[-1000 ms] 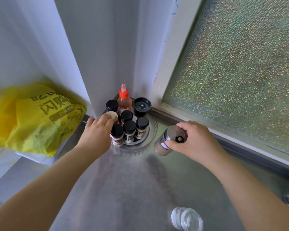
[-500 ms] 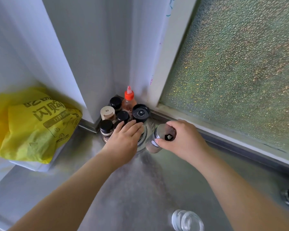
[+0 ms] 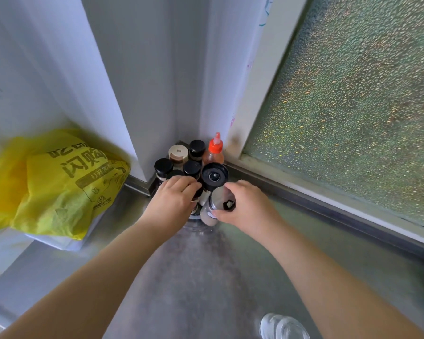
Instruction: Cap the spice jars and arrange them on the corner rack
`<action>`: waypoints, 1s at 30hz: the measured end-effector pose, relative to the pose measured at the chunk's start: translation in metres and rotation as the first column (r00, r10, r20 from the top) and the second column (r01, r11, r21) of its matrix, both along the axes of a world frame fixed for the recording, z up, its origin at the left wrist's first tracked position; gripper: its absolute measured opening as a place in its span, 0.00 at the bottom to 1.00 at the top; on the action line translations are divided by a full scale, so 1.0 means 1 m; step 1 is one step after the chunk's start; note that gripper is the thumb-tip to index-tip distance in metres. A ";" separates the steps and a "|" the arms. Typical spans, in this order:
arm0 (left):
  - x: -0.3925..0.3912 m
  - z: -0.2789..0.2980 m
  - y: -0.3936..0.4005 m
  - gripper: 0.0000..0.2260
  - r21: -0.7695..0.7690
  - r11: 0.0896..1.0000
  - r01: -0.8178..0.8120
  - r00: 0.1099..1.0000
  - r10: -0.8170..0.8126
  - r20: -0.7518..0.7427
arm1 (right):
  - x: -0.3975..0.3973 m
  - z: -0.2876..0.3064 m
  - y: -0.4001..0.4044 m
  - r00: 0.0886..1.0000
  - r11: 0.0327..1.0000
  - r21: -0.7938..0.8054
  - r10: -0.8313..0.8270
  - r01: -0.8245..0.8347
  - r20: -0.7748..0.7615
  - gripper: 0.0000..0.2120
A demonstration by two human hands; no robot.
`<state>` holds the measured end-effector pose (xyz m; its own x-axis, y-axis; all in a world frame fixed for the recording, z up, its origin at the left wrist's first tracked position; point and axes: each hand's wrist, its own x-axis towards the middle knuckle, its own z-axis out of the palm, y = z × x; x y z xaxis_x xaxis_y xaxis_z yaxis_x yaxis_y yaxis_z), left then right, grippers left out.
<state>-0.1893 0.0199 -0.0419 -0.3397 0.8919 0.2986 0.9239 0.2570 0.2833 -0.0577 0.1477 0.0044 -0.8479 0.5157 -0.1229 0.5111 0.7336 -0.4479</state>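
Several black-capped spice jars (image 3: 163,166) stand packed in the corner on a round rack (image 3: 194,216) that is mostly hidden. Among them are a beige-lidded jar (image 3: 178,152), an orange-capped squeeze bottle (image 3: 215,150) and a wide black-lidded jar (image 3: 214,176). My left hand (image 3: 174,200) lies palm down over the front jars, fingers curled on one black cap. My right hand (image 3: 247,206) grips a silver-topped shaker jar (image 3: 218,204) with brown spice, held tilted at the rack's front right edge.
A yellow plastic bag (image 3: 56,184) sits on a white box at the left. A clear lid (image 3: 283,329) lies on the steel counter (image 3: 194,277) near the bottom. Frosted window glass (image 3: 353,106) and its sill bound the right side.
My left hand moved from the rack's left side across to the front jars. My right hand brought the silver-topped jar closer to the rack. The jars' places on the rack have shifted round.
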 end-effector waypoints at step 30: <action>0.160 0.022 0.039 0.13 0.126 0.902 0.414 0.849 -0.432 0.306 | 0.189 0.000 0.031 0.924 0.916 -0.125 -0.378 0.382 0.049 0.21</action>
<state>-0.0290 0.0594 -0.0202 -0.0176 0.9569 0.2899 0.7969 -0.1617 0.5821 0.1318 0.1790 0.0040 -0.5874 0.7766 -0.2278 0.7511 0.4182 -0.5109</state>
